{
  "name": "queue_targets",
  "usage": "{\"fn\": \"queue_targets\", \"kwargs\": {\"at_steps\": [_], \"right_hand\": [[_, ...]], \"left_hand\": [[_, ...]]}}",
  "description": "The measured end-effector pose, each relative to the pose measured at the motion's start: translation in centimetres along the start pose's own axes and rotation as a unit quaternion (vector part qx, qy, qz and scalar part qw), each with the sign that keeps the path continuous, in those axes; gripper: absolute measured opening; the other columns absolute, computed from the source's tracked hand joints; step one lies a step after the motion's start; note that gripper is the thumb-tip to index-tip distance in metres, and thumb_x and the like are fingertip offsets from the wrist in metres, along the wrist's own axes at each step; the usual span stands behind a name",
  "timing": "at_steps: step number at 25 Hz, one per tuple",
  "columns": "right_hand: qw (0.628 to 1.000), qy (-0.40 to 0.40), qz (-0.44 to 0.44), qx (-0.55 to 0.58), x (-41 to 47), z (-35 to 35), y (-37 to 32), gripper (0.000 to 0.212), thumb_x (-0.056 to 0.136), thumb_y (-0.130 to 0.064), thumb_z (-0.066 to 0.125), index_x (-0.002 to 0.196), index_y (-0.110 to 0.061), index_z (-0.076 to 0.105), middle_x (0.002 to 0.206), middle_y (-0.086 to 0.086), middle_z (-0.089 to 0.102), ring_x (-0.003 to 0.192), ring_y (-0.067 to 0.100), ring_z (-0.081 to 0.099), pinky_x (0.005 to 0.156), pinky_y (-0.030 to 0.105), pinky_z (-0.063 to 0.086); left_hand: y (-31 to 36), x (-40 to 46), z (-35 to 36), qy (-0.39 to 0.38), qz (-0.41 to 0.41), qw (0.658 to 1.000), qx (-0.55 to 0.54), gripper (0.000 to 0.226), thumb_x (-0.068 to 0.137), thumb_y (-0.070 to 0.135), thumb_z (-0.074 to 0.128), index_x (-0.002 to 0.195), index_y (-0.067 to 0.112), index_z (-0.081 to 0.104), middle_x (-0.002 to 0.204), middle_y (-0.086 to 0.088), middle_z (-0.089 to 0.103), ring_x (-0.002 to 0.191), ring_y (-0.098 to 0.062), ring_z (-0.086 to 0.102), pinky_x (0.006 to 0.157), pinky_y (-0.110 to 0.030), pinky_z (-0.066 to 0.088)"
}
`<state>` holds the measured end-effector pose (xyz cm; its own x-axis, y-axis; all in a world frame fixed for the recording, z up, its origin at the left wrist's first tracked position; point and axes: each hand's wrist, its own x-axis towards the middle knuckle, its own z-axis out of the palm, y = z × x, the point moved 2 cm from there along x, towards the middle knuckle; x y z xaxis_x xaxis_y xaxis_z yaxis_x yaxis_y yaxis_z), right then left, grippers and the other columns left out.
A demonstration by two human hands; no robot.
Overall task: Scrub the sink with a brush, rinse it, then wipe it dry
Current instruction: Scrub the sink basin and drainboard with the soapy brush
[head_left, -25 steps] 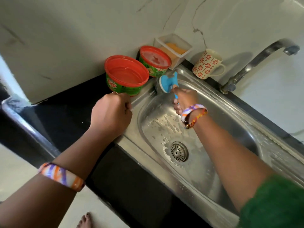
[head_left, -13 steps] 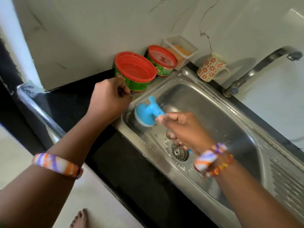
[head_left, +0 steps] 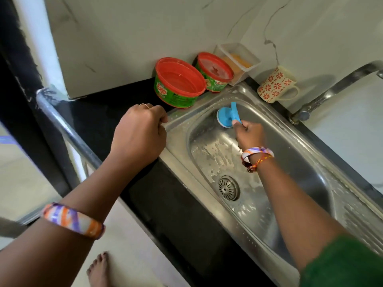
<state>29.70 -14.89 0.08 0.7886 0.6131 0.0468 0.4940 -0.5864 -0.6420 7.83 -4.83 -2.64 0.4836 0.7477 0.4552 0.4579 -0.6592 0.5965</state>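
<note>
Two green tubs with red rims, the open tub [head_left: 179, 83] and the second tub [head_left: 214, 72], stand touching by the far wall. A clear box [head_left: 238, 61] and a flowered mug [head_left: 275, 84] stand to their right.

i am looking down at a home kitchen. a steel sink [head_left: 306, 162] with a drain strainer [head_left: 228, 187] is set into a black stone counter [head_left: 165, 204], with a curved tap [head_left: 331, 90] behind it. marble-look wall panels [head_left: 145, 27] form the corner. two red-rimmed dish soap tubs [head_left: 178, 82], a clear plastic box [head_left: 238, 61] and a flower-pattern mug [head_left: 276, 84] stand beside the basin. a bare foot [head_left: 99, 270] shows on the pale floor.
</note>
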Motion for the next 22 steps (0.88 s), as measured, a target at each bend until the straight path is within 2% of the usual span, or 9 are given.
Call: {"fn": "queue_targets", "kwargs": {"at_steps": [2,5,7,11,13,15,16,19,22], "right_hand": [[1.0,-0.013,0.011,0.026,-0.6,0.7,0.8,0.03,0.092,-0.029,0.054,0.077,-0.007,0.066,0.055,0.006,0.04,0.047,0.014,0.031,0.051,0.029,0.028],[0.988,-0.104,-0.088,0.08,-6.2,1.6,1.7,0.034,0.094,-0.025,0.053,0.078,0.004,0.06,0.049,-0.004,0.036,0.044,0.009,0.029,0.045,0.024,0.024],[0.984,-0.097,-0.116,0.092,-5.8,1.8,0.3,0.036,0.095,-0.025,0.051,0.064,-0.008,0.053,0.048,-0.005,0.036,0.043,0.01,0.03,0.043,0.024,0.025],[0.998,0.039,-0.004,0.043,1.1,0.9,-0.7,0.035,0.094,-0.03,0.051,0.06,-0.021,0.055,0.052,0.003,0.043,0.046,0.016,0.036,0.051,0.029,0.03],[0.995,-0.028,-0.07,0.059,-2.7,0.8,0.1,0.028,0.094,-0.031,0.052,0.079,-0.013,0.067,0.049,-0.004,0.042,0.043,0.011,0.035,0.048,0.028,0.029],[0.972,-0.157,-0.143,0.1,-7.5,1.1,0.2,0.023,0.092,-0.031,0.052,0.093,-0.014,0.068,0.047,-0.009,0.038,0.043,0.006,0.033,0.044,0.026,0.028],[0.968,-0.17,-0.162,0.093,-7.3,1.0,0.2,0.022,0.092,-0.031,0.051,0.094,-0.016,0.068,0.049,-0.008,0.037,0.043,0.006,0.032,0.044,0.026,0.028],[0.988,-0.075,-0.134,0.024,-1.9,0.0,-0.6,0.018,0.094,-0.028,0.051,0.088,-0.02,0.066,0.049,-0.009,0.041,0.04,0.002,0.032,0.044,0.024,0.026],[0.964,-0.143,-0.222,0.036,-3.5,0.7,-1.4,0.014,0.093,-0.026,0.055,0.101,-0.024,0.066,0.045,-0.016,0.046,0.041,-0.001,0.04,0.044,0.012,0.028]], "left_hand": [[0.0,0.2,0.1,0.002,0.007,1.0,0.007,0.023,0.073,-0.002,0.055,0.092,0.002,0.068,0.085,-0.017,0.065,0.082,-0.037,0.058,0.061,-0.037,0.045],[-0.1,0.3,0.0,0.005,-0.002,1.0,0.015,0.023,0.073,-0.003,0.056,0.091,0.002,0.068,0.084,-0.017,0.065,0.081,-0.036,0.057,0.06,-0.036,0.044],[0.1,0.1,0.1,-0.002,0.003,1.0,0.016,0.022,0.073,-0.003,0.057,0.091,0.002,0.068,0.083,-0.016,0.065,0.08,-0.036,0.058,0.06,-0.036,0.045],[0.1,0.2,0.1,-0.003,0.001,1.0,0.008,0.022,0.074,-0.002,0.058,0.093,0.003,0.068,0.084,-0.014,0.066,0.081,-0.034,0.058,0.061,-0.037,0.047],[0.0,0.2,0.0,-0.005,-0.01,1.0,0.011,0.022,0.075,-0.001,0.059,0.094,0.003,0.068,0.085,-0.014,0.066,0.082,-0.033,0.058,0.061,-0.035,0.045],[-0.1,0.1,0.1,-0.007,-0.014,1.0,0.015,0.022,0.074,-0.001,0.06,0.094,0.004,0.068,0.085,-0.013,0.066,0.082,-0.032,0.058,0.062,-0.033,0.043],[-0.1,0.2,0.1,-0.006,-0.013,1.0,0.014,0.022,0.074,-0.002,0.061,0.093,0.004,0.069,0.085,-0.013,0.066,0.081,-0.032,0.059,0.062,-0.032,0.043],[-0.1,0.2,0.0,-0.009,-0.002,1.0,0.007,0.022,0.076,-0.005,0.059,0.093,0.003,0.069,0.085,-0.012,0.067,0.079,-0.031,0.059,0.061,-0.03,0.041],[-0.4,0.2,-0.1,-0.012,-0.031,0.999,-0.013,0.029,0.074,-0.01,0.056,0.095,0.004,0.069,0.087,-0.012,0.066,0.082,-0.029,0.059,0.064,-0.032,0.044]]}}
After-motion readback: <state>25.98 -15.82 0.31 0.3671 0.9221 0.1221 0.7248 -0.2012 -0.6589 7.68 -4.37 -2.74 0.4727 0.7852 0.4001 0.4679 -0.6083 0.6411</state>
